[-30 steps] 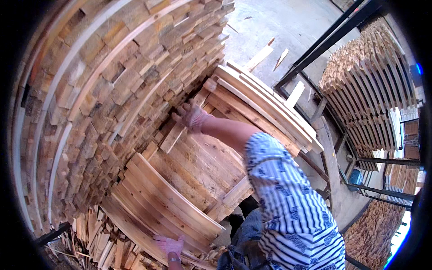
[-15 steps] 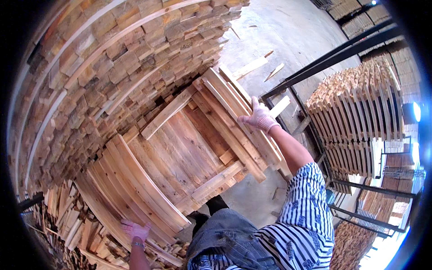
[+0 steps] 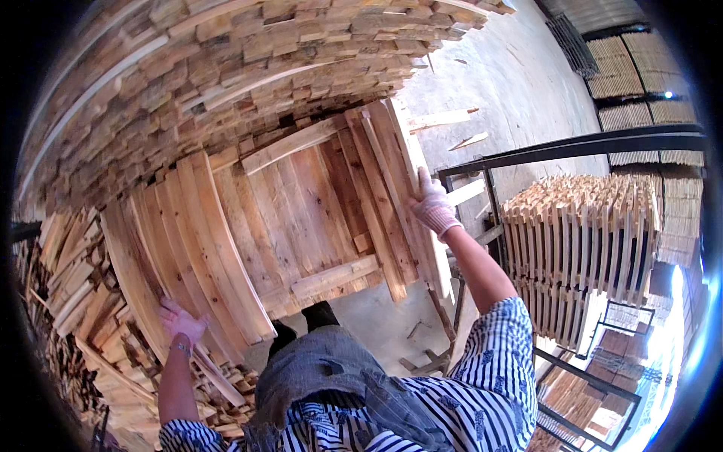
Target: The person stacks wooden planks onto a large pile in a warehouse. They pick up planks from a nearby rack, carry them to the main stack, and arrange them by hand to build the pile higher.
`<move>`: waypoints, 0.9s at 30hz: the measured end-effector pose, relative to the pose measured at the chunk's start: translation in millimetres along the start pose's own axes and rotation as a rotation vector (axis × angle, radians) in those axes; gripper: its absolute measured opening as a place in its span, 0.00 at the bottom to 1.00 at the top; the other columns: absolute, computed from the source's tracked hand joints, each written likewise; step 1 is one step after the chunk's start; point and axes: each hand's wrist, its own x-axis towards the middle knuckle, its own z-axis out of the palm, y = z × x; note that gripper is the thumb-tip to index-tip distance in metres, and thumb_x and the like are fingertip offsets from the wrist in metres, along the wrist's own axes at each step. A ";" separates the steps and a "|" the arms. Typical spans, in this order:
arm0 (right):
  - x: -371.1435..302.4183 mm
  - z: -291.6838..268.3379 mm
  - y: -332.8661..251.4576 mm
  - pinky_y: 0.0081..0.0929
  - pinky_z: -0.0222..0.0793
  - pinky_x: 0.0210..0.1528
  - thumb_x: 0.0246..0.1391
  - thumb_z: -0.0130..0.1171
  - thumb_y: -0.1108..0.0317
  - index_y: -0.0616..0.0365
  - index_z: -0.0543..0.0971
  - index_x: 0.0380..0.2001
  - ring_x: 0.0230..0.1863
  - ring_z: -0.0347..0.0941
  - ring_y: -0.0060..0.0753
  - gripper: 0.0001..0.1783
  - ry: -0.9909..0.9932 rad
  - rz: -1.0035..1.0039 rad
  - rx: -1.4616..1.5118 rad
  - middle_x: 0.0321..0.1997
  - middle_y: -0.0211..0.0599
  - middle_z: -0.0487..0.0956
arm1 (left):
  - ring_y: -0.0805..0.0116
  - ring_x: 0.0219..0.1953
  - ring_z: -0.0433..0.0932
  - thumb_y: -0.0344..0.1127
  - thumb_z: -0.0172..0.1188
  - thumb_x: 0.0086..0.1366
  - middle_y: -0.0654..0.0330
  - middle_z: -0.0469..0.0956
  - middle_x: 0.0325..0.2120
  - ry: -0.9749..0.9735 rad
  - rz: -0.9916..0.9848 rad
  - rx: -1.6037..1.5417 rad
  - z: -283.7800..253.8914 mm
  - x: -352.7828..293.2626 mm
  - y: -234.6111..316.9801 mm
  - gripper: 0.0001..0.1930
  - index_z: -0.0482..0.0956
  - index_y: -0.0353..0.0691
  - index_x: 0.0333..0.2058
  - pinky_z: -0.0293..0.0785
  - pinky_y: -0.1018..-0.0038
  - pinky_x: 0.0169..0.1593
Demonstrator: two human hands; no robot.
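Observation:
Boards lie side by side in front of me on a wooden stack (image 3: 279, 218). My right hand (image 3: 435, 207), in a pale knitted glove, grips the edge of a light plank (image 3: 436, 260) on the right side of the stack. The thumb is toward the other boards and the underside of the grip is hidden. Over on the left, my gloved left hand (image 3: 183, 319) lies with fingers spread on the near end of several long boards (image 3: 199, 241). Between the two groups, a short batten (image 3: 335, 277) rests across the near edge and another batten (image 3: 290, 147) across the far edge.
A tall wall of stacked timber (image 3: 226, 83) rises beyond and left. Loose offcuts (image 3: 90, 301) are heaped at the left. A black metal frame (image 3: 572, 147) stands at the right, near a slatted wood pile (image 3: 580, 233). Wood scraps (image 3: 444, 118) lie on the concrete floor.
The view has turned, so the stack sits further left. My left hand has slid a little along the boards. The plank under my right hand now looks tilted, showing a brighter face.

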 end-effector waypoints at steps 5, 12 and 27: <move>-5.3 41.2 0.3 0.46 0.66 0.62 0.48 0.68 0.58 0.54 0.52 0.72 0.60 0.69 0.62 0.53 0.305 -0.013 0.038 0.59 0.61 0.72 | 0.32 0.74 0.30 0.66 0.68 0.52 0.30 0.29 0.71 -0.075 0.010 0.049 -27.2 -24.0 12.2 0.72 0.21 0.27 0.69 0.36 0.47 0.74; 0.8 42.2 4.5 0.40 0.67 0.63 0.40 0.74 0.51 0.65 0.54 0.70 0.63 0.70 0.56 0.60 0.033 0.023 0.286 0.61 0.66 0.72 | 0.33 0.74 0.28 0.66 0.68 0.51 0.31 0.24 0.71 -0.029 -0.022 -0.093 -14.1 -23.8 -6.5 0.72 0.19 0.34 0.70 0.34 0.44 0.73; -89.9 102.0 -131.6 0.26 0.80 0.35 0.57 0.64 0.74 0.60 0.66 0.59 0.35 0.77 0.31 0.28 -0.102 -0.366 1.107 0.40 0.37 0.79 | 0.37 0.74 0.27 0.64 0.71 0.48 0.36 0.23 0.71 0.004 0.042 -0.188 -14.9 -24.8 -4.8 0.72 0.23 0.36 0.70 0.38 0.49 0.72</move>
